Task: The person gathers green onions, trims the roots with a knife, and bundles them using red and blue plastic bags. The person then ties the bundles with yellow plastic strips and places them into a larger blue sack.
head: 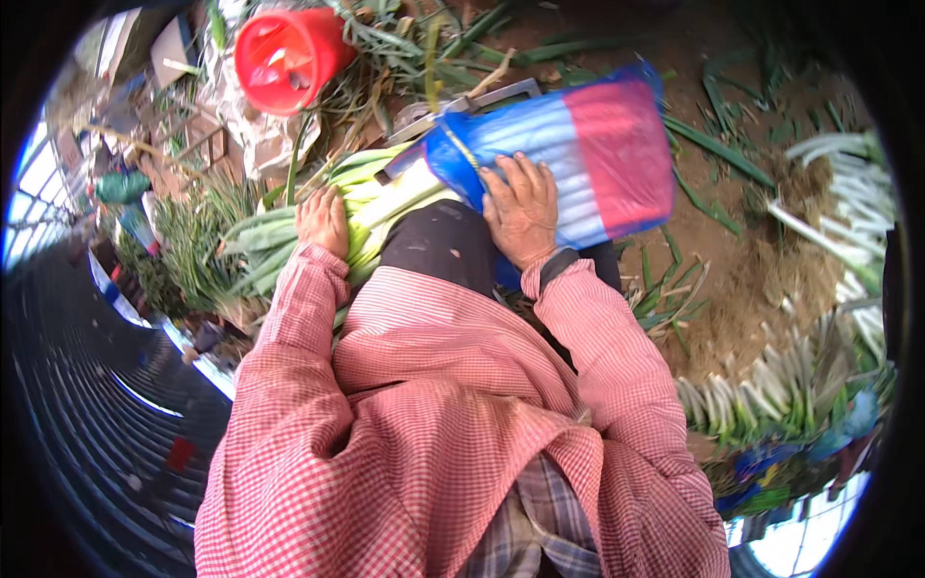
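A bundle of large green onions lies across my dark-trousered lap. Its white stalks are inside a printed plastic bag (578,159) with blue, clear and red bands, and its green leaves (368,188) stick out at the left. A thin yellowish tie (461,148) circles the bag near its mouth. Palm down, my left hand (323,219) presses on the leaves; whether its fingers grip them is unclear. My right hand (522,206) rests on the bag beside the tie, fingers spread. Behind the bundle is part of a grey metal frame (506,94).
A red plastic bucket (289,61) stands at the upper left among loose leaves. Green onions lie in rows (751,401) on the brown soil at the right, with more piled up (860,195) farther up. A leafy heap (202,238) is on the left.
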